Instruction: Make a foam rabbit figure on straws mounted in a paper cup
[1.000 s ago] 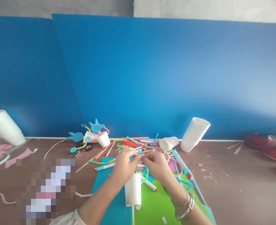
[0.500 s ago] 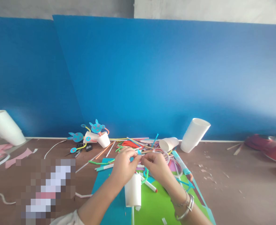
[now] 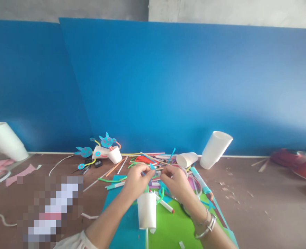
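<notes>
My left hand (image 3: 138,178) is closed in a pinch on a small blue paper cutout (image 3: 152,167), whose tip shows above the thumb. Just to its right, my right hand (image 3: 175,178) also has its fingertips pressed together; what lies between them is too small to make out. Below both hands is a white paper cup (image 3: 146,212). Green straws (image 3: 160,196) bend out beside its upper end, and a pale straw (image 3: 147,238) sticks out underneath. A white marker (image 3: 164,202) with a red end lies to the cup's right.
Blue animal-face cutouts (image 3: 107,141) on straws stand in a small cup (image 3: 115,155) at the back left. Green paper (image 3: 165,228) and blue paper (image 3: 124,221) cover the table's middle. Stacked white cups (image 3: 216,149) lean near the blue panel (image 3: 153,86). Scissors (image 3: 185,210) lie by my right forearm.
My hands have moved slightly apart, the right one going right. The blue cutout stays with my left hand. More of the green straws above the cup shows.
</notes>
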Demonstrator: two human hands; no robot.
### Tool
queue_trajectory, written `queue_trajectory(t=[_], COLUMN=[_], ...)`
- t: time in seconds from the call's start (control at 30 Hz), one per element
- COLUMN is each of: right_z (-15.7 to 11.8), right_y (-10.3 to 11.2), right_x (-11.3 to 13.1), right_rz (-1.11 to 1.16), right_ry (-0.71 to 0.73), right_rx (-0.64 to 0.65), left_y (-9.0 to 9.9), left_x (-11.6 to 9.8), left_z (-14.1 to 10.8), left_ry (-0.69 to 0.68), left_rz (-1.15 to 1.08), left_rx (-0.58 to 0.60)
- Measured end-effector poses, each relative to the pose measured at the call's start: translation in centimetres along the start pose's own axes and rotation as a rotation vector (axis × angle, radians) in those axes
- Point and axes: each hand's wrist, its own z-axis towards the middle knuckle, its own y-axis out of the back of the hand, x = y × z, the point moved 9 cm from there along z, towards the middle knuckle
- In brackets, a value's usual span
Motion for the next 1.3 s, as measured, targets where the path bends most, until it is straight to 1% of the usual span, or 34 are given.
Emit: queue_trajectory(t=[0.1,0.2,0.3,0.37,0.47,0.53,0.6,0.73,0.8,0.87,0.93,1.0,1.07,1.13,1.2,1.27,1.3], right_z=[0.2,0.2,0.1,0.0,-0.1,-0.1,0.0,0.3,0.4,0.4,0.5,0.7,1.0,1.3,1.6,1.9,2.0], right_y=[-0.2,-0.6,-0.3,0.0,0.1,0.1,0.1,-0.5,-0.6,-0.4,0.0,0.2,0.1,-0.3,-0.7,-0.9,-0.9], right_x=[-1.2,-1.9,-1.7,-1.4,-0.9,-0.5,0.1,0.9,0.9,0.8,0.5,-0.4,-1.5,-2.7,-3.5,-4.2,-4.5], right_rz=[-0.199,-0.397,-0.419,-0.398,-0.396,-0.396,-0.291,0.170,0.277,0.308,0.319,0.336,0.365,0.396,0.425,0.455,0.467], right_ry=[-0.023,0.017,0.072,0.080,0.093,0.102,0.131,0.165,0.157,0.158,0.148,0.095,0.016,-0.045,-0.061,-0.062,-0.065], right_rx=[0.081,0.159,0.140,0.126,0.115,0.080,0.030,0.024,0.032,0.019,-0.005,-0.031,-0.047,-0.056,-0.059,-0.073,-0.087], left_y=[0.2,0.3,0.2,0.2,0.7,0.8,0.8,0.2,-0.1,-0.1,0.4,1.2,1.5,1.2,0.6,-0.1,-0.4], left_x=[0.4,-0.1,-0.4,-0.4,-0.4,-0.4,-0.3,-0.6,-0.8,-0.6,0.5,2.8,5.8,7.6,8.5,8.3,7.8], left_z=[0.2,0.2,0.1,0.2,0.5,0.5,0.5,0.1,0.0,0.2,0.5,0.9,0.9,0.9,0.8,0.6,0.5], left_ry=[0.077,0.076,0.064,0.047,-0.017,-0.055,-0.081,-0.114,-0.119,-0.103,-0.033,0.101,0.280,0.345,0.378,0.391,0.385], left_rz=[-0.061,-0.079,-0.071,-0.044,0.023,0.057,0.084,0.098,0.082,0.062,0.053,0.059,0.040,0.030,0.014,0.000,-0.014], left_rx=[0.072,0.151,0.205,0.205,0.153,0.133,0.137,0.177,0.194,0.202,0.181,0.141,0.136,0.157,0.179,0.189,0.190])
